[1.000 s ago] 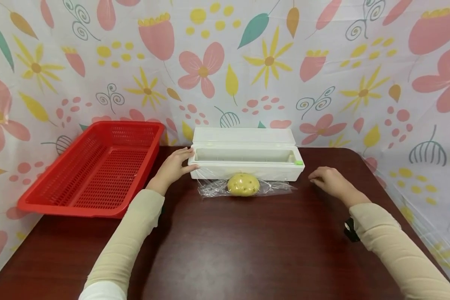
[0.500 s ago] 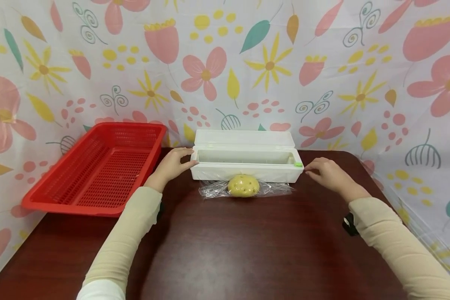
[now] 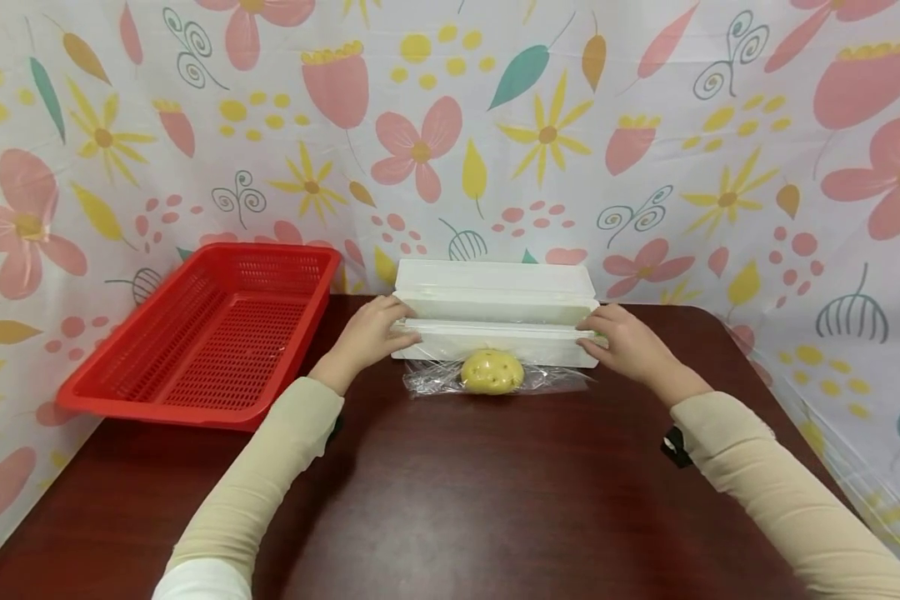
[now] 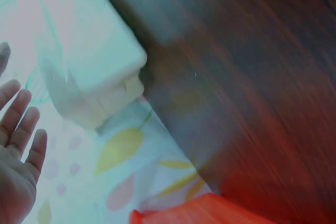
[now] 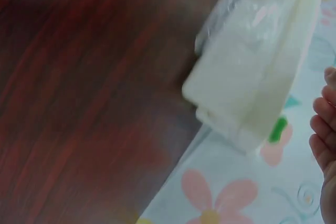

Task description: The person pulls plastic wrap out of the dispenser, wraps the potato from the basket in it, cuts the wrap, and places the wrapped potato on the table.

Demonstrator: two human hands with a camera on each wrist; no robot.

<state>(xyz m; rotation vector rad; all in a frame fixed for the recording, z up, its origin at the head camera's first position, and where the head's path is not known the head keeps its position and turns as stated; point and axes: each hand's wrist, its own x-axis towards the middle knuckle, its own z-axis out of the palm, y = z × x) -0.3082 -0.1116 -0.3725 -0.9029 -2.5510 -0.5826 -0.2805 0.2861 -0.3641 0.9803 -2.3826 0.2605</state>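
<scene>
A white cling film dispenser (image 3: 495, 335) stands at the back of the table, its lid (image 3: 495, 275) raised. Clear cling film (image 3: 431, 377) hangs over its front and lies on the table. A yellow potato (image 3: 492, 372) sits against the dispenser's front, with film about it. My left hand (image 3: 371, 333) is at the dispenser's left end, and in the left wrist view its fingers (image 4: 16, 116) are spread and fairly straight. At the right end, my right hand (image 3: 626, 342) has loosely bent fingers over the corner. Whether either hand touches the dispenser is hard to tell.
A red plastic basket (image 3: 157, 410) with slotted sides stands on the left part of the dark wooden table (image 3: 480, 492). A flowered curtain (image 3: 450, 125) hangs right behind the table's back edge. A green slider (image 5: 278, 129) shows at the dispenser's right end.
My right hand has moved left, from beside the dispenser to its right end. The left hand has stayed at the left end. Potato and film keep their place; the head view has shifted slightly.
</scene>
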